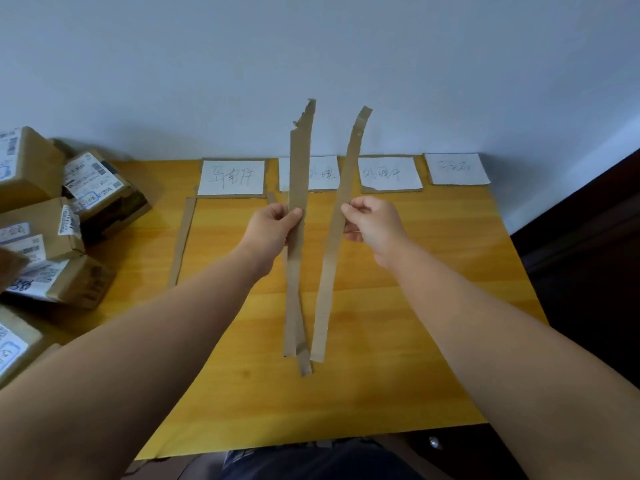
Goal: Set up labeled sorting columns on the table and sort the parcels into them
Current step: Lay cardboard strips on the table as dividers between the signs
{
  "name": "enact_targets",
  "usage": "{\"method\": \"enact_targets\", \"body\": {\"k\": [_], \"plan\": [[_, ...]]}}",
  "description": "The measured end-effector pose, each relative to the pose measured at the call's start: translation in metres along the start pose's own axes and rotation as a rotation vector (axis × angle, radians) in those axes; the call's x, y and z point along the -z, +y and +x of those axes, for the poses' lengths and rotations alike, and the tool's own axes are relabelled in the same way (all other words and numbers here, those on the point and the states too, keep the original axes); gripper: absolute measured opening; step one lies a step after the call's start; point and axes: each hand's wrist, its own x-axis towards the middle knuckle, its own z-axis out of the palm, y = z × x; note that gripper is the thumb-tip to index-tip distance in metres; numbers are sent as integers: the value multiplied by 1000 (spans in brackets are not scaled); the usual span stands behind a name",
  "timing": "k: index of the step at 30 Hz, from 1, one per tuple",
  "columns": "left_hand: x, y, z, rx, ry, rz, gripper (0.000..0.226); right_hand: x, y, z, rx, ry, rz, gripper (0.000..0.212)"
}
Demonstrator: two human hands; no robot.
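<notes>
The column-marking step looks in hand: the left hand (pixel 273 226) pinches one cardboard strip (pixel 294 278), the right hand (pixel 372 221) a second strip (pixel 329 271), both raised over the worktop (pixel 415 271); next each should lie flat between the far labels (pixel 231 177), parcels (pixel 69 216) waiting at left

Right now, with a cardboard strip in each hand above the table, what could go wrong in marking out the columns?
The left grip pinches the left strip mid-length; a second piece seems to overlap its lower end and might drop out. The right strip, in the right grip, bows, so it may lie crooked between the labels. The parcels crowd the laid strip and could knock it.
</notes>
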Motion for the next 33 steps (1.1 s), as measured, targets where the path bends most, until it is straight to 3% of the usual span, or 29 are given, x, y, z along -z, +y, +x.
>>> {"method": "enact_targets", "body": {"k": [7,11,15,18,21,26,29,31,33], "plan": [[-25,-5,-1,11,115,118,22,59,27,8,-118,-5,-80,11],[-33,-23,-8,109,115,202,23,69,44,10,-176,-21,-141,12],[-40,-36,-9,130,138,110,19,54,50,12,-248,-59,31,14],[-54,-33,-6,122,31,91,19,30,45,7,-280,-178,278,14],[-60,-27,3,69,-54,243,27,15,41,9,-255,-235,365,8],[-50,-23,15,20,-285,412,38,18,45,26,-178,-164,237,7],[-42,-27,18,-37,-280,520,39,18,48,30,-197,-154,238,11],[-32,-41,26,-126,-149,793,42,18,48,33,-219,-132,233,13],[-20,-60,32,-132,-128,1233,54,18,49,37,-223,-109,188,13]]}}
